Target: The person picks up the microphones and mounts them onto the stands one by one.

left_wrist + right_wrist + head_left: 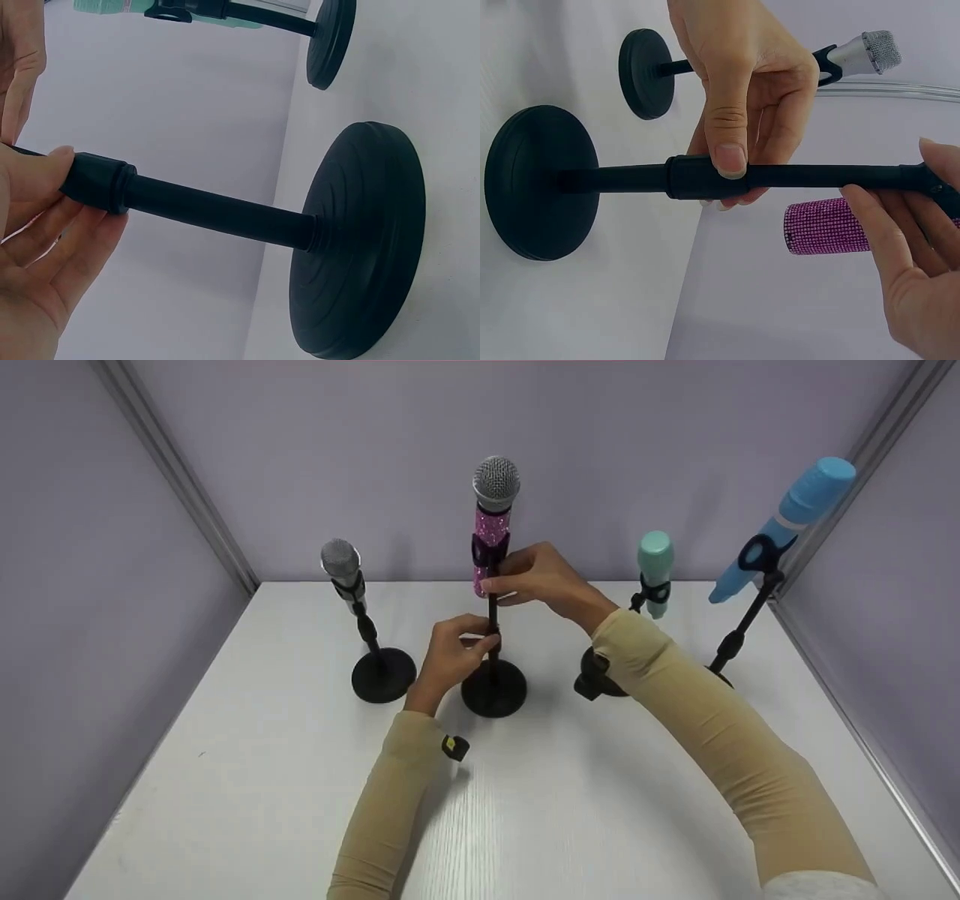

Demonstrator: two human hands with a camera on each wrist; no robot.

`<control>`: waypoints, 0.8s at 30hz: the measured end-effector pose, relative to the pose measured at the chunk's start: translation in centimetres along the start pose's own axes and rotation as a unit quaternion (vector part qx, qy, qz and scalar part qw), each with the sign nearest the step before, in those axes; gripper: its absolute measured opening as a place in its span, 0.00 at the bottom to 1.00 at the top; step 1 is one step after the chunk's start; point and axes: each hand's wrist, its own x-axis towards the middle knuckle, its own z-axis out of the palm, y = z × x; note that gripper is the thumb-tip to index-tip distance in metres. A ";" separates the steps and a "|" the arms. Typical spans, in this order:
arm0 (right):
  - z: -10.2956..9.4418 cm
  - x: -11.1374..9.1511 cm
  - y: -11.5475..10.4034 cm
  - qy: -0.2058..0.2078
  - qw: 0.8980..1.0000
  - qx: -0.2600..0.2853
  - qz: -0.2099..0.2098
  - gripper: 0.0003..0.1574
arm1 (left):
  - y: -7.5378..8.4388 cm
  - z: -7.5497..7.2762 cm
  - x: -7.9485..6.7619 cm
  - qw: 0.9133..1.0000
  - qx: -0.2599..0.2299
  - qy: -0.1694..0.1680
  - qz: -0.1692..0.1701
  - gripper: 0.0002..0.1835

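A black microphone stand (493, 690) stands upright on its round base, with a glittery pink microphone (493, 526) with a silver mesh head in its clip. My left hand (452, 654) pinches the thick collar (690, 178) partway up the pole, thumb on one side and fingers on the other. Higher up, my right hand (547, 581) holds the thin upper pole (817, 176) just below the clip, close to the microphone's lower end. The left wrist view shows the lower pole (217, 214) running from the collar to the ridged base.
On the left is a stand with a silver microphone (341, 561). To the right are stands with a mint-green microphone (655, 556) and a tilted blue microphone (799, 506); my right forearm partly covers them. Purple-grey panels (360, 457) border the white table (247, 750).
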 end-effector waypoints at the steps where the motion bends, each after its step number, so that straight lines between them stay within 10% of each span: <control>1: 0.0 0.0 0.0 0.000 1.000 0.001 -0.001 0.22 | 0.0 0.0 0.0 1.000 -0.001 0.000 -0.002 0.09; 24: -0.1 0.1 0.3 -0.005 1.000 0.003 -0.012 0.20 | 1.1 0.2 0.0 0.999 0.019 0.021 -0.025 0.10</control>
